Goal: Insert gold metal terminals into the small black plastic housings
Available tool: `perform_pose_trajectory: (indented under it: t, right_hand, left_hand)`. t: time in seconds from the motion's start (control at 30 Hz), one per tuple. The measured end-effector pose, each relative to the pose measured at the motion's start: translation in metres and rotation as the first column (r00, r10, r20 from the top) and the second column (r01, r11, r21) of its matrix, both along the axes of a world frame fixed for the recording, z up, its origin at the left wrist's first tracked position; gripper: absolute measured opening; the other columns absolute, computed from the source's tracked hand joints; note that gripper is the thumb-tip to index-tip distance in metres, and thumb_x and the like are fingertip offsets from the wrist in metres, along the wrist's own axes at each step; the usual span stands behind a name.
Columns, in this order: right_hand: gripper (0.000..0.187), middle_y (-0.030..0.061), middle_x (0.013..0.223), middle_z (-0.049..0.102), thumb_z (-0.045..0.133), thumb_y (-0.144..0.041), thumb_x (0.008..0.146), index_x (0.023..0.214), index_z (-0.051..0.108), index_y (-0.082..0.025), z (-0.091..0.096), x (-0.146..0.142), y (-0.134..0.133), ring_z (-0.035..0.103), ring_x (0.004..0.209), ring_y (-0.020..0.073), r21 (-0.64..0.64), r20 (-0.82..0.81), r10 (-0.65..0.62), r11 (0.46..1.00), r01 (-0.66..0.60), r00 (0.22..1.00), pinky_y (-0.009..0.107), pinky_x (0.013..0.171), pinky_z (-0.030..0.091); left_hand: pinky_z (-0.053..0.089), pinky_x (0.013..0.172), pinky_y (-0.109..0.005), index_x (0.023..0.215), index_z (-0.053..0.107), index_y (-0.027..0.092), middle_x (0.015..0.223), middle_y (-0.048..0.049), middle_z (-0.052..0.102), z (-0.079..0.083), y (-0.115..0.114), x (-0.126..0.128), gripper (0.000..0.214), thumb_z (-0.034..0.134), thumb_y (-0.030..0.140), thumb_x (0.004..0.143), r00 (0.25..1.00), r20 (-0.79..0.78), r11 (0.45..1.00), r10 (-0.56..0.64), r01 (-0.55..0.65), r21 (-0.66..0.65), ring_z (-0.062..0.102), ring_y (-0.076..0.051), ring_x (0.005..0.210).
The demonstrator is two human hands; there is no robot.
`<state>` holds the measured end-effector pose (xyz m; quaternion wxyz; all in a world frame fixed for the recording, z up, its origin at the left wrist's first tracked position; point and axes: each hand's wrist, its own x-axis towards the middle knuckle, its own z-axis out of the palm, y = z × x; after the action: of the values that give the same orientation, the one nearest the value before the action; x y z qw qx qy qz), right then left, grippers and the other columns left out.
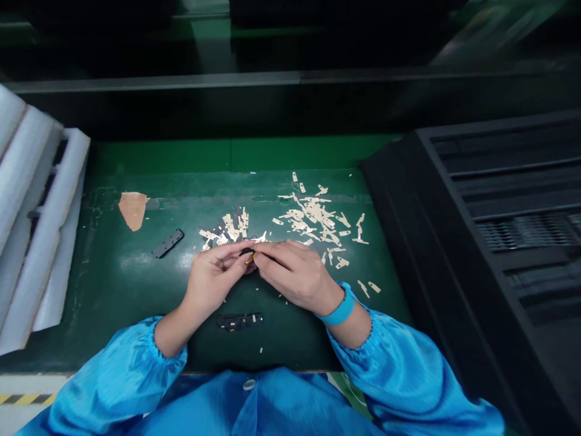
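A dark ledge runs across the back of my view, above a worn green table that fills the middle. At my far left, sheets of white foam lean in a stack. Next I see a brown scrap, pointed end toward me, then a flat black part lying aslant, well apart from the hands.

My left hand comes in from a blue sleeve, thumb and fingers pinching a small dark-and-gold piece. Just beyond those fingers is a heap of cream and dark strips; nearer me, below the hands, lies a longer black component with small pale and gold spots.

The piece sits between both sets of fingertips, raised over the table and mostly covered, so I can't make out its full shape. My right hand pinches it from the other side, the remaining fingers curled. Beyond that hand spreads a loose scatter of cream tabs. A teal band circles the right wrist. At my far right stands a large black slatted frame, angled along the table's edge.
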<state>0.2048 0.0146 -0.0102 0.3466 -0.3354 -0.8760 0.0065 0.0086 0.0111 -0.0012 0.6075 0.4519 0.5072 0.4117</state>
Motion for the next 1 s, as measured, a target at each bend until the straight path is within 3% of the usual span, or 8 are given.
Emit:
perform_pose_trajectory:
  t: [0.53, 0.73, 0.87, 1.0]
  right_hand:
    - [0.015, 0.0117, 0.112, 0.077, 0.057, -0.01, 0.1, 0.108, 0.068, -0.017, -0.002, 0.002, -0.001, 0.074, 0.094, 0.0201, -0.046, -0.031, 0.009, 0.999, -0.011, 0.999, 0.033, 0.071, 0.059]
    - [0.008, 0.0089, 0.102, 0.079, 0.061, -0.014, 0.098, 0.098, 0.068, -0.016, -0.002, -0.002, -0.001, 0.074, 0.087, 0.0186, -0.052, -0.057, -0.044, 0.998, 0.041, 0.997, 0.032, 0.075, 0.059]
    - [0.009, 0.0049, 0.097, 0.08, 0.062, -0.018, 0.098, 0.091, 0.068, -0.019, 0.0, -0.007, -0.002, 0.075, 0.08, 0.0161, -0.033, -0.056, -0.117, 0.993, 0.115, 0.992, 0.031, 0.071, 0.057]
    - [0.012, 0.0019, 0.096, 0.08, 0.062, -0.016, 0.096, 0.085, 0.066, -0.02, 0.0, -0.01, -0.004, 0.075, 0.077, 0.0144, -0.01, -0.042, -0.162, 0.987, 0.162, 0.986, 0.03, 0.069, 0.056]
  left_hand:
    - [0.069, 0.082, -0.034, 0.111, 0.081, 0.017, 0.096, -0.0077, 0.083, -0.001, 0.001, -0.001, 0.036, 0.081, 0.038, 0.082, 0.999, 0.04, 0.997, -0.019, 0.022, -0.076, 0.08, -0.021, 0.083]
    - [0.067, 0.075, -0.026, 0.116, 0.079, 0.019, 0.094, -0.0045, 0.083, 0.004, -0.007, 0.0, 0.03, 0.072, 0.025, 0.087, 0.967, -0.254, 0.986, 0.002, 0.04, 0.16, 0.08, -0.018, 0.079]
    - [0.065, 0.071, -0.025, 0.117, 0.079, 0.022, 0.096, -0.0035, 0.083, 0.003, -0.011, 0.001, 0.03, 0.068, 0.02, 0.089, 0.891, -0.45, 0.938, 0.056, 0.108, 0.329, 0.079, -0.017, 0.075]
    - [0.065, 0.07, -0.027, 0.115, 0.08, 0.025, 0.099, -0.0028, 0.083, 0.002, -0.013, 0.001, 0.027, 0.068, 0.022, 0.091, 0.832, -0.54, 0.888, 0.126, 0.148, 0.435, 0.079, -0.018, 0.076]
